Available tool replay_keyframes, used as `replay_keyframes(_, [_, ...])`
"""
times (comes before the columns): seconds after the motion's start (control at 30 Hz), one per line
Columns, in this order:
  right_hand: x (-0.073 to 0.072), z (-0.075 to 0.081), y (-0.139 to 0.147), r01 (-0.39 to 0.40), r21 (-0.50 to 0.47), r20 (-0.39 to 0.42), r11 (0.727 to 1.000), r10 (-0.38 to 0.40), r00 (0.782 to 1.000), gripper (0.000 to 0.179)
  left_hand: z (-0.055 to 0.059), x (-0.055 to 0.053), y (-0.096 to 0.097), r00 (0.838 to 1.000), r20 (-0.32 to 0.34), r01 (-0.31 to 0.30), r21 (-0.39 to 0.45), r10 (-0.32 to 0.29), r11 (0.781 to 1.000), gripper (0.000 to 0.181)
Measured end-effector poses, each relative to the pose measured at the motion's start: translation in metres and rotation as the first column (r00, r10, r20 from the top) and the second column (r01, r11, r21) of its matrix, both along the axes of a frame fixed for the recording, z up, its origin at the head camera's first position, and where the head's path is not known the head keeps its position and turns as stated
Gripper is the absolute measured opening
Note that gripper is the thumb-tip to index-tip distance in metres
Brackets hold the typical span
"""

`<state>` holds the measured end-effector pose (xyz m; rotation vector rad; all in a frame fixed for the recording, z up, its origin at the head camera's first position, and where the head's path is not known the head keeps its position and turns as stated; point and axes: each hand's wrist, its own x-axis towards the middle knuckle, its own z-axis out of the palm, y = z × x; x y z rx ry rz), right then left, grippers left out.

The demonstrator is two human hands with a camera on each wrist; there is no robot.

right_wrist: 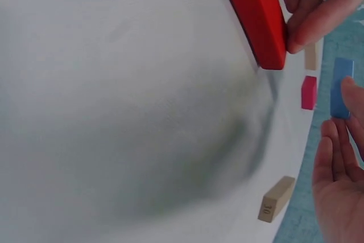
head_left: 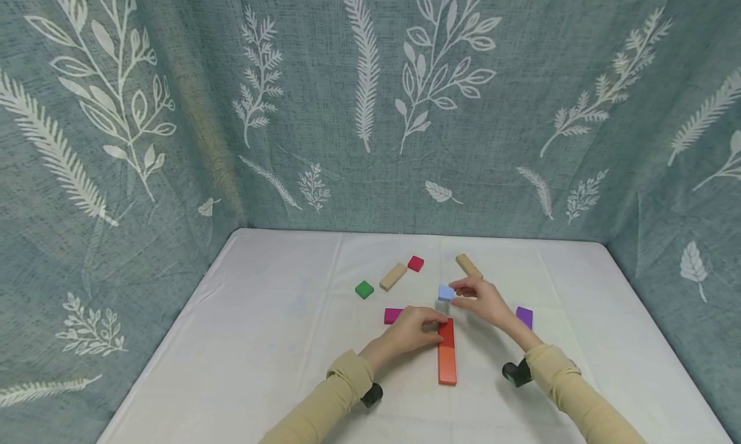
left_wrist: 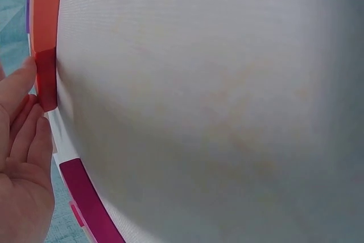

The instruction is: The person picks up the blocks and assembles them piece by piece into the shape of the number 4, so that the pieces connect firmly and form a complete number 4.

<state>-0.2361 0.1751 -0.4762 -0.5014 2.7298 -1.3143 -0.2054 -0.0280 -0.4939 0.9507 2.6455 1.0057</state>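
A red block (head_left: 446, 332) lies end to end with an orange block (head_left: 448, 367), forming one straight strip on the white table. My left hand (head_left: 410, 331) is over the red block, thumb and fingertips right at its upper edge near both ends; its side faces stay uncovered in the wrist views. Just beyond the strip's far end, my right hand (head_left: 482, 298) pinches a light blue block (head_left: 445, 293) between thumb and fingers. In the right wrist view that blue block (right_wrist: 340, 88) appears raised, with the curtain behind it. A magenta block (head_left: 392, 316) lies just left of my left hand.
Farther back lie a green block (head_left: 364, 289), a plain wooden block (head_left: 393, 277), a crimson block (head_left: 415, 264) and another wooden block (head_left: 468, 265). A purple block (head_left: 524, 316) sits beyond my right forearm. Patterned curtains (head_left: 347, 109) surround the table (head_left: 255, 328).
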Motion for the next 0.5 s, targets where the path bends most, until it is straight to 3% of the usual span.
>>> replay_keyframes(0.5, [0.003,-0.019,-0.003,0.028,0.039,0.052,0.999,-0.03,0.998,0.029,-0.004,-0.001,0.0,1.0,0.003,-0.002,0.018,0.002,1.0,0.032])
